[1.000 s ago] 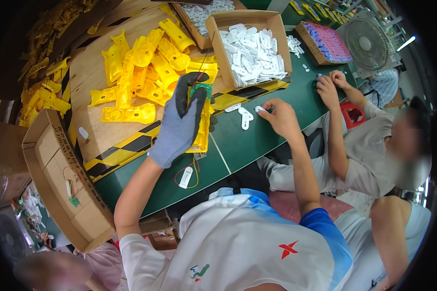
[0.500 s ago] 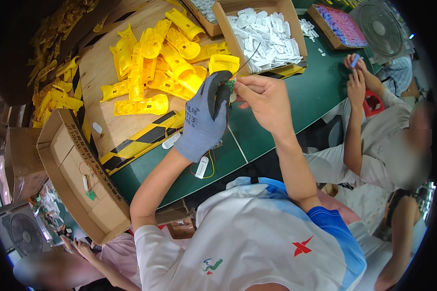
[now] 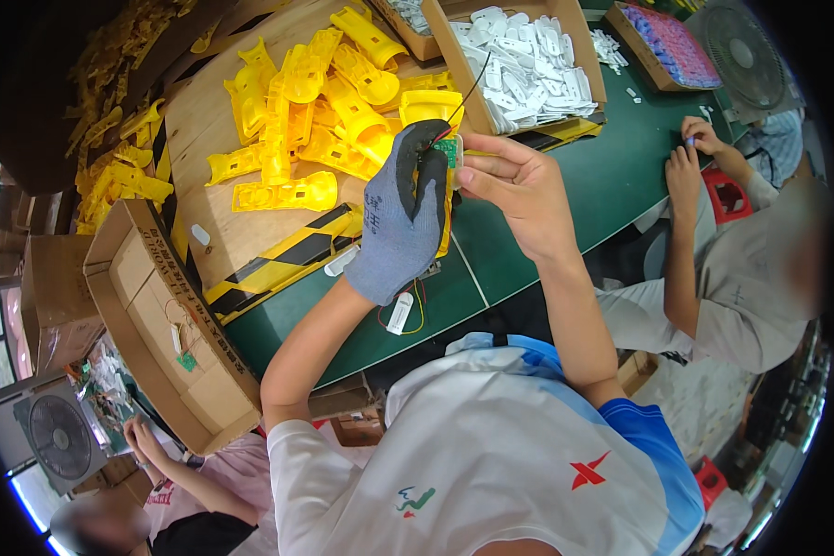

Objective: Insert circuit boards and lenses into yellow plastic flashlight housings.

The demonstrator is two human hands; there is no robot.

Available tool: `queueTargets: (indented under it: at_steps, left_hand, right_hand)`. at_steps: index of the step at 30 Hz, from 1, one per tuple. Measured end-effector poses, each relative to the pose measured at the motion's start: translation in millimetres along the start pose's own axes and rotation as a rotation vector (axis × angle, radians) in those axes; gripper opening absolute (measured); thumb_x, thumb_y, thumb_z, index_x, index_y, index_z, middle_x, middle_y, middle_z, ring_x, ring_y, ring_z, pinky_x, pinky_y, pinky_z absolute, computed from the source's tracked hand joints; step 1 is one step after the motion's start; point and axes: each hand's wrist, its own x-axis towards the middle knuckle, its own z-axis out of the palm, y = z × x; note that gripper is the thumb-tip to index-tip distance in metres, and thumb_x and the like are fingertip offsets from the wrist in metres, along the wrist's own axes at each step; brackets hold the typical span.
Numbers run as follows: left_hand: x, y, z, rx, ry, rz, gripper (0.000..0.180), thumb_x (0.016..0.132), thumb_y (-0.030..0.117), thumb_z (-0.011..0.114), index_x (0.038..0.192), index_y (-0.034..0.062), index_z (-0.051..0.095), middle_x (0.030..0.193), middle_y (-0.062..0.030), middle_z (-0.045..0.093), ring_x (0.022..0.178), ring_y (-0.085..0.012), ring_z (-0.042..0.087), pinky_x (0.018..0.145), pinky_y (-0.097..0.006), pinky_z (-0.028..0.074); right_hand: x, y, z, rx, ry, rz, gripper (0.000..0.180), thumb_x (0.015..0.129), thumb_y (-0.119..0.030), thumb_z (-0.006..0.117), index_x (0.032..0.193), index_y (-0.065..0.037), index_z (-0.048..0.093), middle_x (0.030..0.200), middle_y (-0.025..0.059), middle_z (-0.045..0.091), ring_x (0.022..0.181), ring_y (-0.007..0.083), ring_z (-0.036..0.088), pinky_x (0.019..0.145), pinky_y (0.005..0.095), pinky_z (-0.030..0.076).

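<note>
I noted bare green desk [image 3: 612, 176] right of both hands; gloved left hand [image 3: 400, 222] clenched a yellow shell [image 3: 446, 213], right hand [image 3: 514, 190] pinching its green circuit board [image 3: 448, 148].

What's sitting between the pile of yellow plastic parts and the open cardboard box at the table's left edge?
Bare brown board, with one small white piece lying on it, seen in the head view.

Even, bright overhead light falls on the green tabletop [image 3: 621, 176]; shadows beneath the yellow plastic parts [image 3: 334, 102] are soft and short. Daylight glares white at windows far left of the tabletop. A black fisheye rim surrounds the scene, and straight edges of the cardboard box [image 3: 157, 306] bend near it. The centre is sharp; the persons' faces at the margins are blurred.
</note>
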Motion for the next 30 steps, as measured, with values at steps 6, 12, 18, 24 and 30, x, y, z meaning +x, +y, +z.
queueTargets:
  at_steps: [6, 12, 18, 24, 30]
  left_hand:
    - [1.1, 15.7, -1.5, 0.042, 0.001, 0.031, 0.028, 0.094, 0.006, 0.05, 0.122, -0.0002, 0.051, 0.096, -0.0172, 0.061, 0.079, -0.0234, 0.062, 0.07, -0.033, 0.05]
    - [-0.8, 8.7, -1.9, 0.103, 0.035, 0.111, 0.027, 0.095, 0.009, 0.051, 0.12, 0.0005, 0.051, 0.098, -0.0173, 0.061, 0.084, -0.0267, 0.063, 0.073, -0.035, 0.05]
    - [-0.6, 5.2, -3.0, 0.103, 0.035, 0.112, 0.024, 0.094, 0.011, 0.054, 0.115, 0.0001, 0.052, 0.095, -0.0172, 0.061, 0.082, -0.0292, 0.064, 0.071, -0.034, 0.051]
    - [-0.1, 7.5, -2.6, 0.047, 0.012, 0.082, 0.023, 0.091, 0.007, 0.057, 0.113, 0.0002, 0.053, 0.096, -0.0164, 0.062, 0.082, -0.0273, 0.064, 0.072, -0.034, 0.051]
    - [-1.3, -0.5, 2.4, 0.063, -0.007, 0.11, 0.023, 0.089, 0.004, 0.057, 0.112, 0.0005, 0.054, 0.098, -0.0163, 0.063, 0.085, -0.0244, 0.064, 0.073, -0.033, 0.05]
  right_hand:
    - [3.1, 11.5, 0.2, 0.106, -0.061, -0.028, 0.049, 0.084, -0.002, 0.073, 0.129, 0.005, 0.055, 0.107, 0.0126, 0.067, 0.097, 0.0131, 0.064, 0.088, 0.0256, 0.052]
    - [2.3, 20.1, 8.1, 0.095, -0.004, -0.119, 0.048, 0.084, 0.0, 0.072, 0.129, 0.005, 0.055, 0.109, 0.012, 0.066, 0.098, 0.0136, 0.064, 0.09, 0.0264, 0.051]
    - [3.5, 19.0, 8.0, 0.026, -0.061, -0.149, 0.045, 0.083, 0.005, 0.07, 0.126, 0.005, 0.058, 0.111, 0.0126, 0.066, 0.098, 0.0148, 0.064, 0.088, 0.0274, 0.053]
    - [-8.3, 14.5, 12.2, -0.052, -0.042, -0.285, 0.04, 0.087, 0.006, 0.066, 0.126, -0.001, 0.06, 0.123, 0.0122, 0.062, 0.099, 0.015, 0.064, 0.084, 0.0248, 0.054]
    - [-13.3, 16.8, 14.6, -0.123, 0.0, -0.353, 0.038, 0.089, 0.005, 0.062, 0.127, -0.003, 0.06, 0.127, 0.0127, 0.057, 0.099, 0.0143, 0.064, 0.081, 0.0222, 0.055]
